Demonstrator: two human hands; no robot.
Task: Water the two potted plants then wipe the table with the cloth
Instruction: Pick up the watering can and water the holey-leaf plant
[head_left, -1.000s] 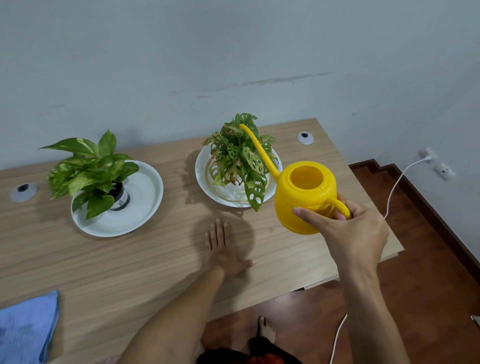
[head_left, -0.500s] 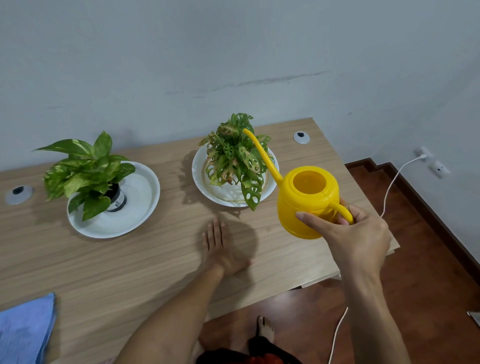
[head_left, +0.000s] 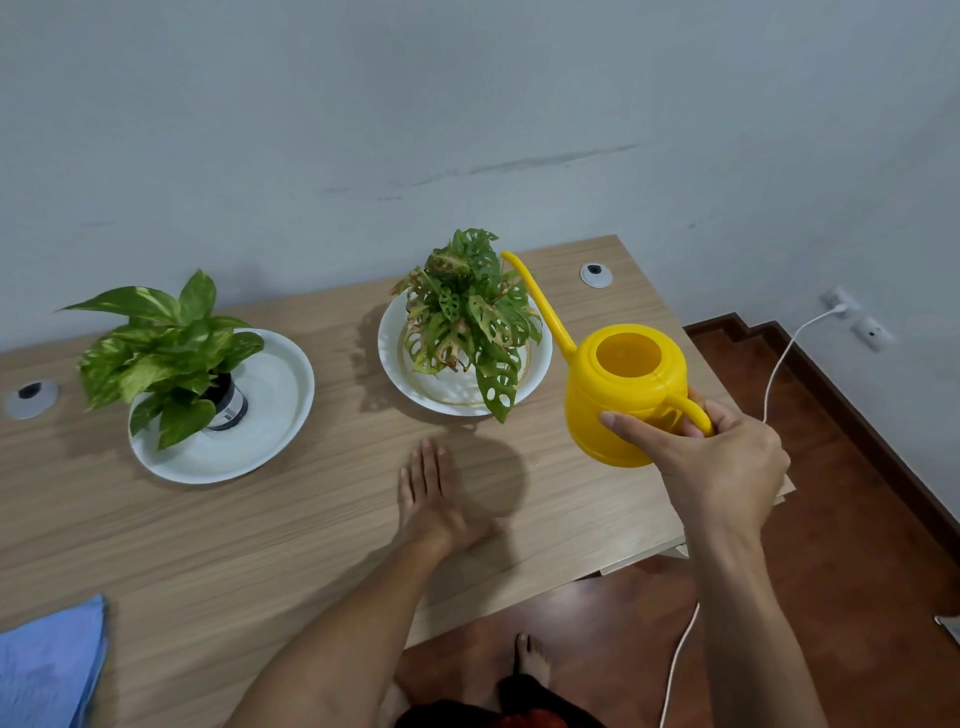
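My right hand (head_left: 719, 465) grips the handle of a yellow watering can (head_left: 626, 387), held above the table's right end. Its long spout points up and left, its tip just right of the holey-leaved plant (head_left: 467, 317), which stands on a white plate (head_left: 537, 371). A second plant (head_left: 166, 353) with broad green leaves sits in a small pot on another white plate (head_left: 270, 410) at the left. My left hand (head_left: 434, 496) lies flat on the wooden table (head_left: 260, 545), fingers together, holding nothing. A blue cloth (head_left: 49, 670) lies at the table's near left corner.
Two round cable grommets (head_left: 596, 274) (head_left: 30, 397) sit in the tabletop near the wall. A white cable (head_left: 779, 364) runs from a wall socket down across the red-brown floor at the right. My foot (head_left: 530, 657) shows under the table's front edge.
The watering can and my right hand have drawn slightly down and to the right, so the spout tip has left the holey plant's leaves. My left hand stays flat on the table.
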